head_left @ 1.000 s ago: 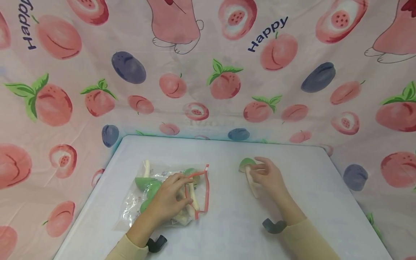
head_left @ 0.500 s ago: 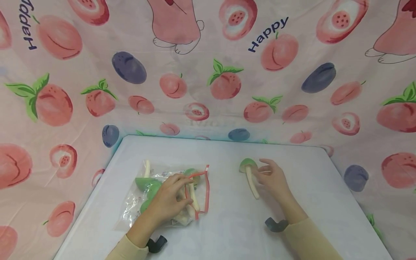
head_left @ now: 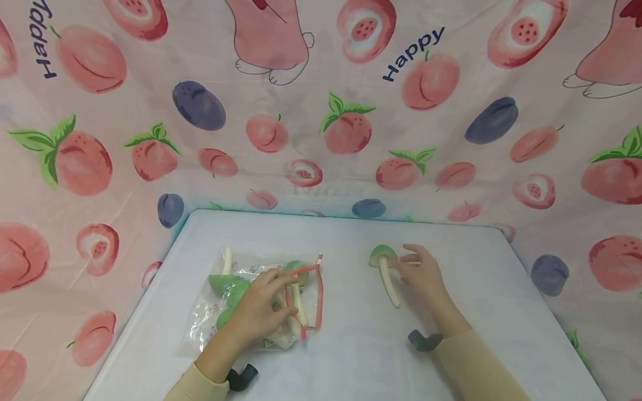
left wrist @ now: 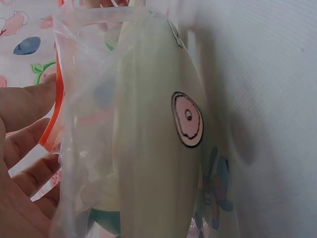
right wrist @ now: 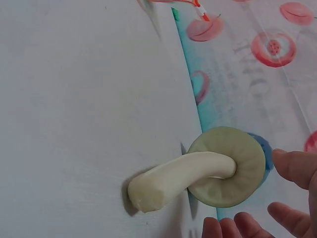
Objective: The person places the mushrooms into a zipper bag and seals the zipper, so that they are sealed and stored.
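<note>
Here | left hand (head_left: 261, 303): fingers apart, touching red-edged clear plastic bag (head_left: 204, 320) | right hand (head_left: 423, 278): fingers apart beside green-capped white-stemmed mushroom (head_left: 385, 267)

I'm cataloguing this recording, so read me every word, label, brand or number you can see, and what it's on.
"Happy": slanting, fabric backdrop, upper right of centre.
"Happy": sideways, same backdrop, upper left.
Faint lettering low on the backdrop: unreadable.
Plastic bag: printed pictures, no readable words.
</note>
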The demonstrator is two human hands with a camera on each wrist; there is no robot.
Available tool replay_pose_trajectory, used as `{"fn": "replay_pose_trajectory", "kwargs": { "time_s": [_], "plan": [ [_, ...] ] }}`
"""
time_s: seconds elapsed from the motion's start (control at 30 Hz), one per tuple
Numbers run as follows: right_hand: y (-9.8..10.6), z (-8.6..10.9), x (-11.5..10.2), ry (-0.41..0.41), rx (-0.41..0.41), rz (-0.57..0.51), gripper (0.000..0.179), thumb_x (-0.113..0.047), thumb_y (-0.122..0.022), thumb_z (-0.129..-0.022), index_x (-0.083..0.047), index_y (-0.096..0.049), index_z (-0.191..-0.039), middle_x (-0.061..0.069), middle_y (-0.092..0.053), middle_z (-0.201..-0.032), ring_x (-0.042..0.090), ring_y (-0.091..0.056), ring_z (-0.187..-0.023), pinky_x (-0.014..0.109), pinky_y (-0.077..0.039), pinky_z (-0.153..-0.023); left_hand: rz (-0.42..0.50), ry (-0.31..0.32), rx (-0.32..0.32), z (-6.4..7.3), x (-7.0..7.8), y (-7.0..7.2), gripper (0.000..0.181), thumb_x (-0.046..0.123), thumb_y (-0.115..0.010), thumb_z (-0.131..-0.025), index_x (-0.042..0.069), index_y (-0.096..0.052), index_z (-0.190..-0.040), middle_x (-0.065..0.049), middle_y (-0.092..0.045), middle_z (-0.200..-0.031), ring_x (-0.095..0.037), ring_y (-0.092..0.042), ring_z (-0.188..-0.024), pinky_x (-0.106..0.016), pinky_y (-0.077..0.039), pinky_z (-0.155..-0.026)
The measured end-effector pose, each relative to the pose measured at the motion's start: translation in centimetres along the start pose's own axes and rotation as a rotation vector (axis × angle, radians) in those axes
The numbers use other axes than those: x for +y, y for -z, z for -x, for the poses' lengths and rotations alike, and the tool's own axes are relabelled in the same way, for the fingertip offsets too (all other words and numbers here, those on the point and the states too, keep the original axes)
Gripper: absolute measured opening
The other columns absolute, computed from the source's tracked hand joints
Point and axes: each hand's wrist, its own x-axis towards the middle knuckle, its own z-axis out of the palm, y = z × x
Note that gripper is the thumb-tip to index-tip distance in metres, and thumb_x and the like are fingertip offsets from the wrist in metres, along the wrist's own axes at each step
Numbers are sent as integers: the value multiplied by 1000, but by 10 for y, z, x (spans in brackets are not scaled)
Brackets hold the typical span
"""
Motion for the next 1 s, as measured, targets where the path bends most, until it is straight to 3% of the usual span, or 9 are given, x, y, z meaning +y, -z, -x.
{"fn": "replay_pose_trajectory", "kwargs": {
  "time_s": [0.6,1.0],
  "plan": [
    [-7,-17,-2,-7,-33,-33,75,-47,-69,-103,-14,-39,-164,23,-56,-152,39,-64,-131,42,-64,-100,14,-1,2,0,0,-1,65,16,-98,-76,25,-72,-135,7,-67,-135,-22,-60,-138,-47,-53,-117],
    [-14,-22,-9,-45,-53,19,75,-44,-70,-103,-14,-39,-164,24,-56,-154,41,-65,-130,42,-64,-99,6,5,-1,0,1,0,63,17,-98,-76,21,-72,-134,6,-67,-135,-23,-60,-138,-48,-52,-117]
  ]
}}
